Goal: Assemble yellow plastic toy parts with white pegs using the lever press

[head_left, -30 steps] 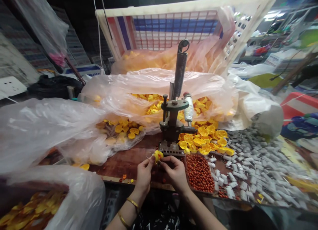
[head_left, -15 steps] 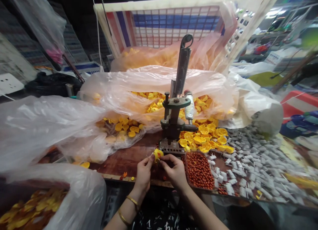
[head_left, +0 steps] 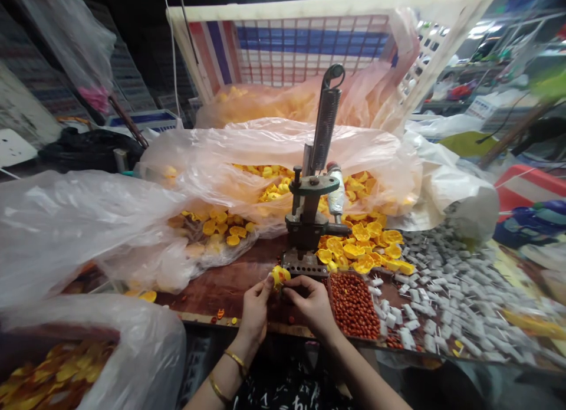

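Observation:
Between my two hands, just in front of the press, is a small yellow plastic piece [head_left: 280, 276] with a bit of orange on it. My left hand [head_left: 256, 304] pinches its left side between thumb and fingers. At its lower right the fingertips of my right hand [head_left: 309, 301] are pinched together, touching the piece; anything small inside that pinch is hidden. The hand press [head_left: 309, 221] stands upright with its metal base block [head_left: 305, 263] right behind the piece. Beside my right hand is a clear tray [head_left: 355, 304] of red-brown beads.
Yellow plastic shells [head_left: 362, 245] are piled right of the press. Grey-white blocks with metal pins [head_left: 437, 304] spread over the table's right side. Plastic bags [head_left: 154, 251] of yellow parts lie left and behind. A white plastic crate [head_left: 283, 9] leans at the back.
The yellow piece is turned slightly in my fingers and sits a touch further left. Both hands stay in nearly the same place; the view has shifted slightly.

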The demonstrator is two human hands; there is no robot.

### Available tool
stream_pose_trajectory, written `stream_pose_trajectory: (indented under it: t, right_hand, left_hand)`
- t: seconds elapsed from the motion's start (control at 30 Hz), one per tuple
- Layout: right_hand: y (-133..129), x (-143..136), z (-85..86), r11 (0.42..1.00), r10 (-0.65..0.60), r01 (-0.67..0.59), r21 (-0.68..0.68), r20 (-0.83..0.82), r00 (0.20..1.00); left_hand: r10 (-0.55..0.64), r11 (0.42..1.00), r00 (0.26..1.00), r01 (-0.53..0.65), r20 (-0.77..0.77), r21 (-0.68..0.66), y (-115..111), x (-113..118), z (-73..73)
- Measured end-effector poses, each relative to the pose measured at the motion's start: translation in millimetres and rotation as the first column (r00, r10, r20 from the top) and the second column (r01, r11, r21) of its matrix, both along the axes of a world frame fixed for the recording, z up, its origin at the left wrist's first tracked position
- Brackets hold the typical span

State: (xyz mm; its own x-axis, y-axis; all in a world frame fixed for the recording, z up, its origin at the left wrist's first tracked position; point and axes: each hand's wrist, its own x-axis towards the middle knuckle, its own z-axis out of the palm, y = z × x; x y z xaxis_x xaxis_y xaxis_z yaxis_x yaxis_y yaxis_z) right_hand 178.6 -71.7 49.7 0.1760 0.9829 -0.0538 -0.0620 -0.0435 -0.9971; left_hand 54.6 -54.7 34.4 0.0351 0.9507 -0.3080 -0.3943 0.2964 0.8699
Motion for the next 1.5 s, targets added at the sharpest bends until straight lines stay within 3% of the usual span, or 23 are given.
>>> stream_pose_trajectory:
  t: [0.27,0.4,0.47,0.53,0.6,0.7,0.8,0.9,1.0,1.07,1.1,1.13,1.2,1.27,1.33,1.4,1.47,1.5]
  right_hand:
    - [4.1,3.3,-2.4,0.992,0.056,-0.075,-0.101,-0.173,0.983]
    - [2.9,5.7,-12.0,0.987,0.064,-0.092,-0.128,-0.212,0.975]
    - [5.1,9.7,-15.2,0.994,0.066,-0.075,-0.085,-0.103,0.992]
    - [12.6,15.6,-16.6,0.999,0.043,-0.046,0.019,0.133,0.990]
    - [25.0,21.6,-17.6,0.991,-0.028,-0.027,0.128,0.409,0.912]
    - [43.8,29.0,-22.5,0.988,-0.109,0.002,0.157,0.676,0.729]
    - [48.9,41.4,-30.8,0.995,-0.091,0.036,0.090,0.752,0.653]
    - [44.4,71.2,-29.6,0.986,-0.165,0.108,0.126,0.682,0.713]
    - [58.3,113.8,-4.5,0.888,-0.454,0.326,0.324,0.505,0.734]
    - [89.2,138.3,26.6,0.793,-0.593,0.459,0.402,0.330,0.735]
    - [109.9,146.9,45.6,0.780,-0.599,0.489,0.389,0.240,0.764]
    - [131.9,152.3,66.0,0.808,-0.554,0.478,0.343,0.169,0.815]
    - [169.4,153.3,107.9,0.912,-0.369,0.340,0.228,0.100,0.924]
    - [182.1,142.0,142.9,0.952,-0.219,0.194,0.236,0.084,0.972]
    - [160.6,122.5,160.9,0.905,-0.230,0.173,0.388,0.105,0.968]
    - [114.0,101.5,159.2,0.774,-0.380,0.248,0.583,0.114,0.918]
    - [66.4,86.6,147.0,0.561,-0.565,0.365,0.743,0.021,0.825]
    - [50.4,83.3,141.6,0.535,-0.581,0.334,0.776,0.051,0.812]
  left_hand:
    - [-0.034,0.994,0.982,0.053,-0.186,0.100,6.4,-5.8,0.3]
    - [-0.128,0.985,0.977,0.146,-0.171,0.096,8.5,-11.3,1.3]
    - [-0.191,0.973,0.967,0.209,-0.167,0.100,12.4,-13.3,2.1]
    - [-0.266,0.949,0.943,0.293,-0.200,0.119,20.8,-12.4,3.0]
    - [-0.287,0.921,0.908,0.349,-0.306,0.171,33.6,-7.9,3.3]
    - [-0.189,0.863,0.806,0.409,-0.561,0.298,55.6,2.9,2.7]
    - [-0.158,0.750,0.676,0.556,-0.720,0.357,71.5,10.0,2.5]
    - [-0.182,0.647,0.592,0.674,-0.785,0.358,79.7,9.9,3.6]
    - [-0.196,0.549,0.528,0.757,-0.826,0.354,84.2,8.7,4.1]
    - [-0.201,0.496,0.513,0.788,-0.834,0.365,86.2,9.4,3.4]
    - [-0.204,0.477,0.513,0.796,-0.834,0.372,87.1,10.1,2.8]
    - [-0.208,0.461,0.511,0.803,-0.834,0.377,87.7,10.7,2.2]
    - [-0.213,0.434,0.501,0.818,-0.839,0.378,88.8,11.7,1.3]
    - [-0.211,0.417,0.499,0.824,-0.841,0.384,89.3,12.0,1.3]
    - [-0.213,0.406,0.500,0.827,-0.839,0.389,89.5,12.2,1.6]
    - [-0.220,0.399,0.500,0.829,-0.838,0.390,89.8,12.5,1.7]
    - [-0.233,0.387,0.503,0.833,-0.832,0.394,90.5,12.3,1.0]
    - [-0.243,0.384,0.509,0.832,-0.826,0.400,91.2,11.9,0.1]
